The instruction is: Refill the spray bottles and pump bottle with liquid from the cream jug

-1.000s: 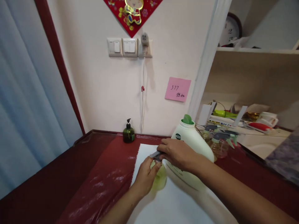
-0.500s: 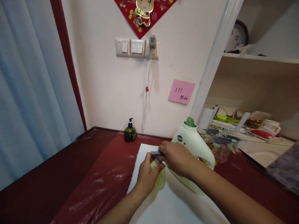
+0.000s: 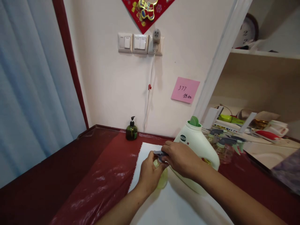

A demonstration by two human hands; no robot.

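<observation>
A small clear spray bottle (image 3: 162, 179) with pale yellow-green liquid stands on a white sheet (image 3: 159, 207). My left hand (image 3: 150, 173) is wrapped round its upper part and neck. My right hand (image 3: 179, 157) is closed on the grey spray head (image 3: 159, 153) at the bottle's top; its fingers hide much of the head and the neck joint. Just behind my right hand rises a large pale green jug (image 3: 197, 140) with an open mouth, where a green piece (image 3: 194, 121) sticks out.
A dark green pump bottle (image 3: 131, 129) stands by the wall. Right of the jug are several spray bottles with grey heads (image 3: 228, 140). Shelves (image 3: 264, 54) with assorted items fill the right side; a blue curtain (image 3: 39, 78) hangs at left. Red plastic film (image 3: 100, 175) covers part of the table.
The view has shifted slightly. Both hands stay at the bottle's top; my right hand and the spray head have turned a little, and more of the grey head shows.
</observation>
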